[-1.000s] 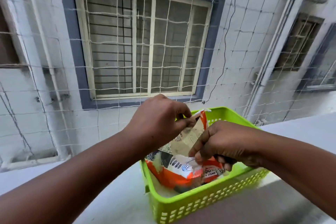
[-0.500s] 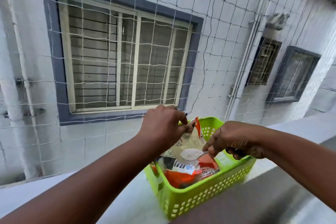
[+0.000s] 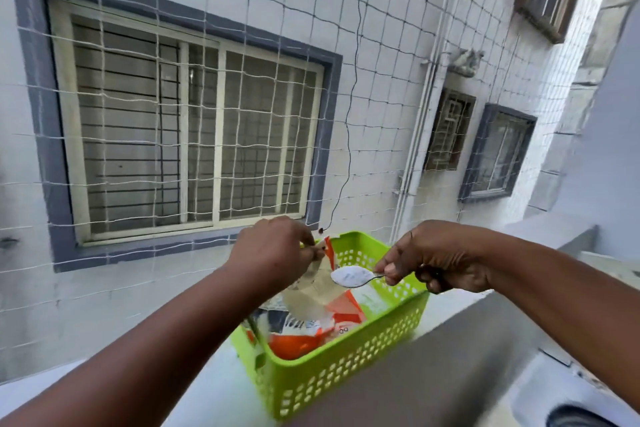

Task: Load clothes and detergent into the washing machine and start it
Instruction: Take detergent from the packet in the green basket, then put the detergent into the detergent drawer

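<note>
A lime-green perforated basket (image 3: 346, 367) is seen at the lower centre of the frame, set on a pale ledge (image 3: 214, 388). An orange and white detergent packet (image 3: 311, 315) stands inside the basket. The packet's open top edge is pinched in the grip of the left hand (image 3: 273, 253), just above the basket's far rim. To the right of that, a metal spoon (image 3: 351, 277) is held by its handle in the grip of the right hand (image 3: 440, 258), fingers curled round it. The spoon's bowl is heaped with white powder and is held level over the packet's mouth. Behind, a white rope net (image 3: 381, 45) is stretched across a barred window (image 3: 187, 135) in the upper left.
</note>
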A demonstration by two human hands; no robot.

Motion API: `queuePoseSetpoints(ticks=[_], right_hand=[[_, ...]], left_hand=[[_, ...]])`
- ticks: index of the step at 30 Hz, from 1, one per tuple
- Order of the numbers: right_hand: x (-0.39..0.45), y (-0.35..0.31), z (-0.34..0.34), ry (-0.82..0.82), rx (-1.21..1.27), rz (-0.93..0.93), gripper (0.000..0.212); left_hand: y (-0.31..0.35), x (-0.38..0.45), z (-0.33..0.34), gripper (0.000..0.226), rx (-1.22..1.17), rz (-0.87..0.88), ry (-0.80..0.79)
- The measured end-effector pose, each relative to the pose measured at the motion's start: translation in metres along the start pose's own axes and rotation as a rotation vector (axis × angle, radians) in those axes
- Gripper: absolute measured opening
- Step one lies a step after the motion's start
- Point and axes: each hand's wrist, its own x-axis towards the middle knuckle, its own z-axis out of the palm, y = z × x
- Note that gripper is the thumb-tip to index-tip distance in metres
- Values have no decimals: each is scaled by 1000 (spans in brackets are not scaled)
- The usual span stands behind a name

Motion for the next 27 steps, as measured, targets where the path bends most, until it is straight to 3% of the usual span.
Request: queuePoseSetpoints(ticks=[4, 7, 9, 12, 14, 18, 23, 27], right_hand=[[-9, 12, -14, -9, 28, -12, 16], [-15, 25, -30, -17, 60, -41, 16], [-20, 39, -45, -13, 80, -56, 16], [-29, 61, -71, -4, 82, -63, 16], [-36, 80, -94, -4, 82, -54, 16], [-48, 122, -141, -10, 80, -28, 16], [-60, 185, -191, 55, 94, 24, 15], [-73, 238, -223, 103, 120, 83, 17]], left_hand=[[16, -8, -17, 44, -46, -112, -60], [39, -21, -32, 36, -196, -119, 83], [63, -28, -35, 30, -510, -100, 257], [111, -37, -20, 32, -1326, -167, 357], [148, -37, 5, 32, -1689, -297, 284], [211, -29, 67, 41, -2048, -595, 127], [295, -20, 148, 46, -2268, -904, -176], [360, -19, 202, 50, -2292, -1005, -465]])
